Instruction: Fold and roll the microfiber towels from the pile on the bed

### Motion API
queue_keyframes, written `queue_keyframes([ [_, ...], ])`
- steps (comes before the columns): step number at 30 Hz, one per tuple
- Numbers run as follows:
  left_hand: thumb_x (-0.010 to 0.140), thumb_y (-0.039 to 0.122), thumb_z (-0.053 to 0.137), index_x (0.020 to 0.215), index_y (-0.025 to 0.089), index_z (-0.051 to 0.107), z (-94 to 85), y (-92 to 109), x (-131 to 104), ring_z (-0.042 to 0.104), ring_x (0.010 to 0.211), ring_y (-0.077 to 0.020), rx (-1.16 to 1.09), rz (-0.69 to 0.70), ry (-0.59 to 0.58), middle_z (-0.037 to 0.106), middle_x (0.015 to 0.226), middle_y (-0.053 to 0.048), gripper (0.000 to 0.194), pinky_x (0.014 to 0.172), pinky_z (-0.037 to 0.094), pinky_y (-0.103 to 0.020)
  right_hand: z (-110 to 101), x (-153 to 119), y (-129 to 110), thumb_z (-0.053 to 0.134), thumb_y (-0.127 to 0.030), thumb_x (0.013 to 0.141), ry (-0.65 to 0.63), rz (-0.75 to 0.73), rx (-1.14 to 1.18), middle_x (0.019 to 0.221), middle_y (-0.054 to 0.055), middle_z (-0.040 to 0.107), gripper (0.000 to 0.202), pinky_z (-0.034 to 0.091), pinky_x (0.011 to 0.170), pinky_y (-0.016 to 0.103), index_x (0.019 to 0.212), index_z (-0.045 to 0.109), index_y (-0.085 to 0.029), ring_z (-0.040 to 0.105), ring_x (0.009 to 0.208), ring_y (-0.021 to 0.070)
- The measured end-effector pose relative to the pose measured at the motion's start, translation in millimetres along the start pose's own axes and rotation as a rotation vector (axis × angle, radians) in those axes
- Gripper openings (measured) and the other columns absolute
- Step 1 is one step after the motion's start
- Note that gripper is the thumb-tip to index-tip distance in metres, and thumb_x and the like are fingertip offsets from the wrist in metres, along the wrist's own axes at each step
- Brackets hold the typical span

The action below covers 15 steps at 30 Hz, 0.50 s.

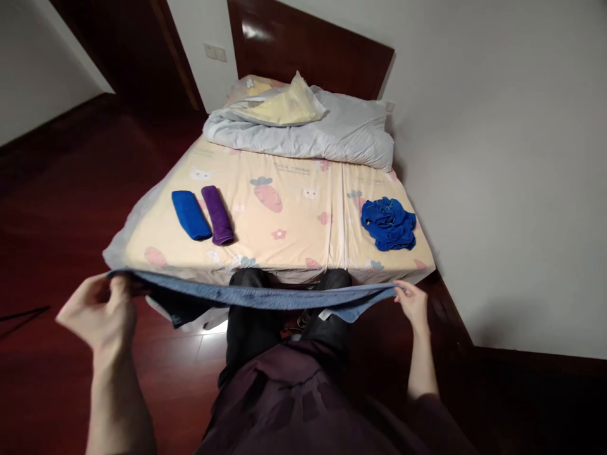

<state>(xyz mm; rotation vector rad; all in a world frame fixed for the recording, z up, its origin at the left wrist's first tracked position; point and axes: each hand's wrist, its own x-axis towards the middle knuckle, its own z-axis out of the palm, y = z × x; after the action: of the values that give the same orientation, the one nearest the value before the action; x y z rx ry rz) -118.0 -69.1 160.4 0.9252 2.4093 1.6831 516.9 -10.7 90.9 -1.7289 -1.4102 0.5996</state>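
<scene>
A grey-blue towel [279, 298] is stretched out between my hands, above my knees and just in front of the bed's near edge. My left hand [105, 304] pinches one end of it, and my right hand [411, 302] pinches the other. The towel's upper edge sags slightly in the middle, with lower corners hanging down on both sides. On the bed's left part lie a rolled blue towel [190, 216] and a rolled purple towel [217, 216], side by side. A crumpled blue cloth [389, 224] lies in a heap near the right edge.
The bed [294, 221] has a yellow sheet printed with carrots and cats. A folded grey quilt [351, 126] lies at its far end, before a dark wooden headboard [313, 44]. A white wall [502, 158] stands on the right; dark red floor [71, 208] spreads to the left.
</scene>
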Motion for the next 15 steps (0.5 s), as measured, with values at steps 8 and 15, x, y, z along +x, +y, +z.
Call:
queue_keyframes([
  [8, 0.084, 0.058, 0.07, 0.087, 0.01, 0.064, 33.0, 9.4, 68.5, 0.068, 0.064, -0.0164, -0.111, -0.07, -0.315, 0.064, 0.067, 0.0, 0.049, 0.089, 0.065, -0.057, -38.1, 112.2, -56.5, 0.096, -0.066, 0.059, -0.164, -0.017, 0.25, 0.069, 0.01, 0.075, 0.062, 0.064, 0.055, 0.032, 0.09, 0.08, -0.014, 0.076, 0.058, 0.0238],
  [15, 0.09, 0.066, 0.07, 0.098, 0.009, 0.058, 40.3, 28.6, 68.9, 0.072, 0.075, -0.0153, -0.264, -0.095, -0.349, 0.066, 0.082, -0.001, 0.058, 0.096, 0.063, -0.06, -50.6, 125.7, -79.0, 0.103, -0.066, 0.046, -0.15, -0.027, 0.328, 0.069, 0.009, 0.076, 0.07, 0.067, 0.057, 0.031, 0.086, 0.075, -0.015, 0.078, 0.06, 0.026],
])
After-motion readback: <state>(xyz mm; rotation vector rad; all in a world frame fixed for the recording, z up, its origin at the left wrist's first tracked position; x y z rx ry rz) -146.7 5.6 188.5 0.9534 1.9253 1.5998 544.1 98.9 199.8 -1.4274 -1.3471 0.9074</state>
